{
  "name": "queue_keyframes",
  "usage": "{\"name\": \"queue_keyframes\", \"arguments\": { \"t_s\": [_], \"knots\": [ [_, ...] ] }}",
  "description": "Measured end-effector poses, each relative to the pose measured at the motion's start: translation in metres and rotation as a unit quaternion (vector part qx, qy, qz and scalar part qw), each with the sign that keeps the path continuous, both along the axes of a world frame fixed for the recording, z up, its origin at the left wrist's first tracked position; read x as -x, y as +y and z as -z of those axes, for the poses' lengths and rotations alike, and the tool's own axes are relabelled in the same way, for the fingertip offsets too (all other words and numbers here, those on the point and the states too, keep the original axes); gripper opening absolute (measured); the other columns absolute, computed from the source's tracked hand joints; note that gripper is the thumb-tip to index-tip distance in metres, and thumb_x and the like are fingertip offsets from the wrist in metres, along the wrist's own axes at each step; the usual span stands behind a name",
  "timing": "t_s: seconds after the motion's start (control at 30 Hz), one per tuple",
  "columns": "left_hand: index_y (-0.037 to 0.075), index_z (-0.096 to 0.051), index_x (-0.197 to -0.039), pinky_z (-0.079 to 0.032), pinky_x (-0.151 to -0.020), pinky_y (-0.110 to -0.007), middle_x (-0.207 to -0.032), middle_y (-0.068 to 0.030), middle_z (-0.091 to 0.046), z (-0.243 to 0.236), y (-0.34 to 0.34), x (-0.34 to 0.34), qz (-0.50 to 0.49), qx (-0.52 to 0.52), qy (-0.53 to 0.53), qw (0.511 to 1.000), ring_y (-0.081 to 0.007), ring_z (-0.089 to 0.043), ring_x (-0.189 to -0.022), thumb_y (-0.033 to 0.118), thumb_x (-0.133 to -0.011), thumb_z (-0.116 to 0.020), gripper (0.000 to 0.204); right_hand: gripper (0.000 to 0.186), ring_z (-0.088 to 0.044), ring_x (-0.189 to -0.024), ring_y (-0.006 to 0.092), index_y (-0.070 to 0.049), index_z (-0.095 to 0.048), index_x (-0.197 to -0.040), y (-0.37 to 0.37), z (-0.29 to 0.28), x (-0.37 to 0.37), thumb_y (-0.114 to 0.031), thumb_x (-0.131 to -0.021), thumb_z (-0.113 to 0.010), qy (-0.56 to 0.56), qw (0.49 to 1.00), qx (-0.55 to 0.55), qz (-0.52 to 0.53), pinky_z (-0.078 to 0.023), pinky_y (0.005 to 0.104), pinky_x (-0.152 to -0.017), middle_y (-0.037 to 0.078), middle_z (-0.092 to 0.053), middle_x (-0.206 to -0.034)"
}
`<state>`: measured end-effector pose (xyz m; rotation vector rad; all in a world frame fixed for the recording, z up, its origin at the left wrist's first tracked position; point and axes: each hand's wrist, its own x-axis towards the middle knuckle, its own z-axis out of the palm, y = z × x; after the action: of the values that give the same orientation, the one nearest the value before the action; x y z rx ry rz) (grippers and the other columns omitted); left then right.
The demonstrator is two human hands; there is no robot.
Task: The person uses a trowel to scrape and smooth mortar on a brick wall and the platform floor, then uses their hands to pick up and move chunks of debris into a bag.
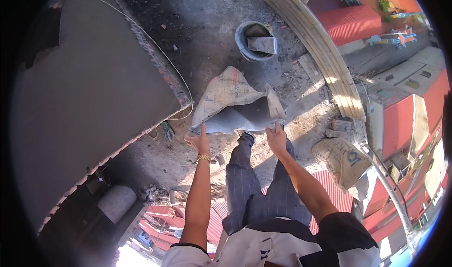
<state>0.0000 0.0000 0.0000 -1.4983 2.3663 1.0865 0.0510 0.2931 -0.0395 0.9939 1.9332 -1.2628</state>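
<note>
A cement sack (231,92) of pale woven cloth with faded print is spread in front of me, its wide mouth gaping toward me. My left hand (200,139), with a gold-coloured bracelet at the wrist, grips the left corner of its near rim. At the right corner my right hand (277,138) is closed on the same rim. The inside of the sack looks grey and dusty; how much it holds I cannot tell. Just beyond the sack stands a round bucket (242,45) with a flat grey rectangular piece (263,44) lying in it.
A smooth grey slab (103,78) with a rough brick edge lies left, a pale cable (162,55) along it. Long curved poles (325,45) run at the right. Another sack (340,161) sits near right. Red roofs (353,24) show lower down past the edge.
</note>
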Motion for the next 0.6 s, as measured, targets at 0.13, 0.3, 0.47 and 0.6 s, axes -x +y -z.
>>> {"name": "queue_keyframes", "arguments": {
  "t_s": [0.13, 0.3, 0.47, 0.6],
  "knots": [
    [0.004, -0.015, -0.151, -0.059, -0.078, -0.057, -0.145, -0.0208, -0.038, 0.014, 0.038, -0.007, -0.176, -0.191, -0.046, 0.964, -0.0383, -0.053, -0.117, 0.052, -0.078, -0.079, 0.109, 0.028, -0.058, -0.106, 0.0316, -0.004, -0.062, -0.113, 0.066, 0.008, 0.053, -0.012, -0.089, -0.072, 0.324, 0.941, -0.078, -0.059, -0.047, 0.0366, -0.084, 0.016, -0.058, -0.120],
    [0.007, -0.040, -0.140, -0.060, -0.077, -0.055, -0.125, -0.0198, -0.058, 0.041, 0.044, -0.045, -0.219, -0.436, -0.122, 0.864, -0.0374, -0.068, -0.099, 0.047, -0.094, -0.061, 0.065, 0.049, -0.056, -0.105, 0.0281, -0.006, -0.059, -0.130, 0.077, 0.044, 0.067, -0.014, -0.085, -0.076, 0.327, 0.918, 0.079, -0.211, -0.048, 0.0341, -0.083, 0.013, -0.053, -0.129],
    [0.001, -0.056, -0.121, -0.062, -0.063, -0.046, -0.100, -0.0131, -0.068, 0.041, 0.069, -0.023, -0.151, -0.432, -0.114, 0.882, -0.0297, -0.072, -0.080, 0.051, -0.098, -0.054, 0.055, 0.044, -0.061, -0.091, 0.0448, 0.001, -0.059, -0.120, 0.081, 0.097, 0.073, -0.020, -0.084, -0.072, 0.245, 0.933, -0.032, -0.261, -0.050, 0.0475, -0.079, 0.025, -0.063, -0.101],
    [-0.006, -0.061, -0.081, -0.062, -0.055, -0.039, -0.066, -0.0123, -0.066, 0.048, 0.039, -0.045, -0.136, -0.366, -0.071, 0.918, -0.0245, -0.070, -0.062, 0.048, -0.101, -0.051, 0.059, 0.054, -0.064, -0.089, 0.0469, 0.009, -0.052, -0.127, 0.011, 0.076, 0.082, -0.020, -0.084, -0.065, 0.182, 0.927, -0.112, -0.308, -0.051, 0.0503, -0.078, 0.029, -0.065, -0.098]
  ]
}}
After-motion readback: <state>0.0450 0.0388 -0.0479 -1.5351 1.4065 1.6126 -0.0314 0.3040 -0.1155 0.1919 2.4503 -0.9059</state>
